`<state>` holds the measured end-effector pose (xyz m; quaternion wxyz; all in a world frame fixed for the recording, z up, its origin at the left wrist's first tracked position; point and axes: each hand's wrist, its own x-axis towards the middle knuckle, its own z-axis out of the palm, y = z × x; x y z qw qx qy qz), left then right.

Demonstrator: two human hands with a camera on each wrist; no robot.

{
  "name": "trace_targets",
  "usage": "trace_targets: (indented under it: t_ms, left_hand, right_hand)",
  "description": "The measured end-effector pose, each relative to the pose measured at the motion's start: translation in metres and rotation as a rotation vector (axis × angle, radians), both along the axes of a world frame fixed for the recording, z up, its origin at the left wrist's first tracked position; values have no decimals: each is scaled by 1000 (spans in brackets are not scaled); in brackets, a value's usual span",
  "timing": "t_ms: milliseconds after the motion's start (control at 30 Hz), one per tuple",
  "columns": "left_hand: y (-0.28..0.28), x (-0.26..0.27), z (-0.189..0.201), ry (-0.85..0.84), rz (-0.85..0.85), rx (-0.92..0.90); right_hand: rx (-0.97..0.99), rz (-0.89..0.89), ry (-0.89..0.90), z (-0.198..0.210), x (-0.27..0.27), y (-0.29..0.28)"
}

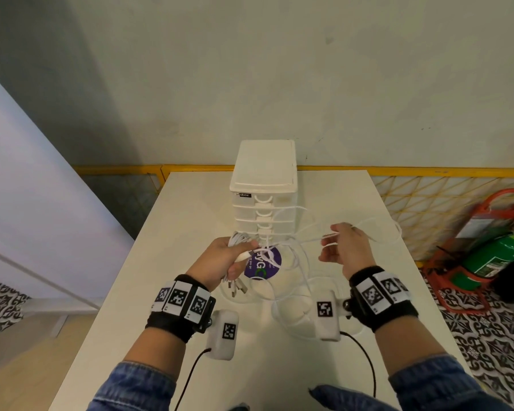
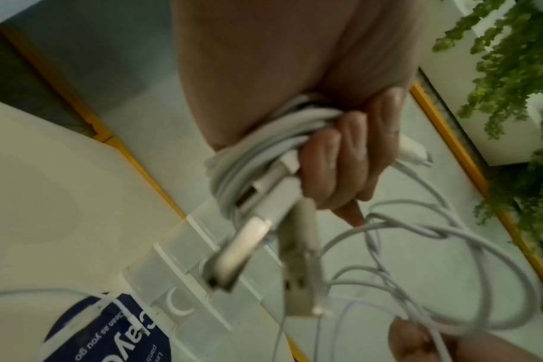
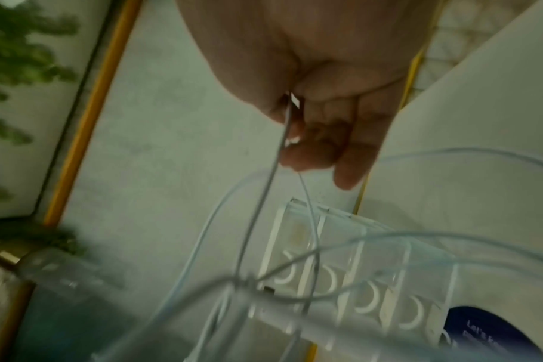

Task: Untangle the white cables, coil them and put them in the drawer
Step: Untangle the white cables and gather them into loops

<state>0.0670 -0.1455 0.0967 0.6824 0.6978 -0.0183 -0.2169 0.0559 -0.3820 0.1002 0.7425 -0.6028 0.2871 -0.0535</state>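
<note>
My left hand (image 1: 226,259) grips a coiled bundle of white cables (image 2: 264,147), with several USB plugs (image 2: 233,254) hanging below the fist. Loose white cable loops (image 1: 294,274) trail from it over the table toward my right hand (image 1: 343,247), which pinches a thin white strand (image 3: 282,137) between thumb and fingers. The white drawer unit (image 1: 263,185) stands behind both hands with all its drawers shut; it also shows in the left wrist view as the drawer unit (image 2: 183,269) and in the right wrist view as the drawer unit (image 3: 357,269).
A round purple sticker (image 1: 263,265) lies on the white table (image 1: 190,336) in front of the drawer unit. A yellow rail (image 1: 428,171) runs along the wall behind. A green extinguisher (image 1: 496,256) in a red stand sits on the floor at the right.
</note>
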Motion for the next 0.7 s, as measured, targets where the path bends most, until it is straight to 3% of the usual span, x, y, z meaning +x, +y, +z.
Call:
trace_targets:
  t_ms: [100, 267, 333, 400, 467, 533, 600, 700]
  left_hand:
    - [5, 4, -4, 1, 127, -58]
    - [8, 10, -8, -31, 177, -29]
    - [5, 10, -11, -34, 184, -5]
    - [2, 9, -12, -29, 175, -2]
    - [-1, 9, -12, -19, 192, -26]
    - [-1, 10, -12, 1, 237, -52]
    - [3, 11, -11, 12, 264, -54]
    - [10, 11, -10, 3, 286, -33]
  right_hand:
    - [66, 75, 83, -4, -4, -6]
    - [-135, 393, 183, -3, -12, 8]
    - [-237, 341, 58, -5, -10, 20]
    - [-488, 298, -186, -7, -8, 27]
    - [-643, 525, -364, -8, -10, 33]
    - [-703, 781, -358, -11, -12, 38]
    - [-721, 739, -317, -16, -11, 35]
    - [-361, 408, -159, -16, -5, 25]
